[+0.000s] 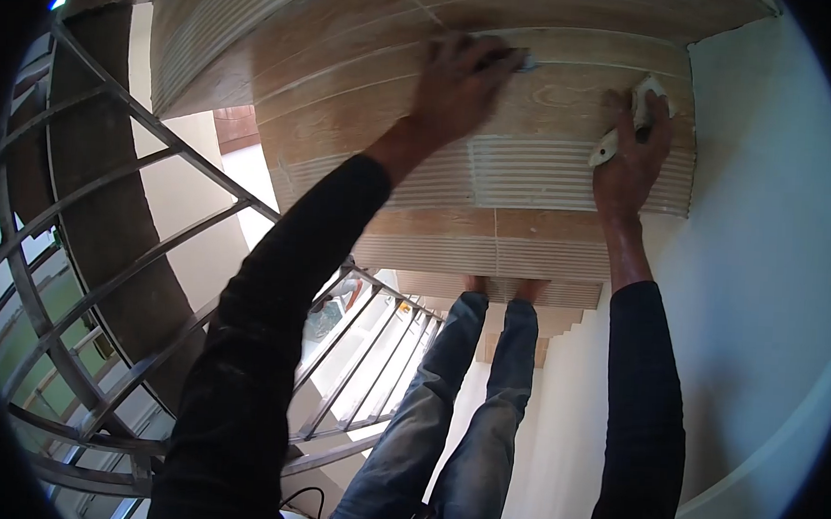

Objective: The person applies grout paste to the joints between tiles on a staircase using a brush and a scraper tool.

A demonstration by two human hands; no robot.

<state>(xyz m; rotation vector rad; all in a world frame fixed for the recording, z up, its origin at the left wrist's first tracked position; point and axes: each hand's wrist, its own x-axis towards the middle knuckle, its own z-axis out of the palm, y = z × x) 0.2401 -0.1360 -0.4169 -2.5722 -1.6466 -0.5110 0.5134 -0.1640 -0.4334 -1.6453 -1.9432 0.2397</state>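
My left hand point(457, 85) is closed and somewhat blurred over the wood-look tile of a stair tread point(348, 115). From its fingers sticks out a small dark tool with a pale tip point(527, 62), low over a grout line; most of it is hidden. Farther right, near the wall, my right hand point(632, 153) grips a flat cream-coloured tool point(605, 149) with a hole in its near end. That tool's far end shows past my fingers, over the same tread. Ribbed strips point(570, 174) run along the tread's front edge.
A metal railing point(204, 164) curves along the left side, with another stretch point(354, 350) lower down. At the right stands a pale wall point(755, 230). My feet point(527, 289) are on a lower step, and more stairs rise ahead.
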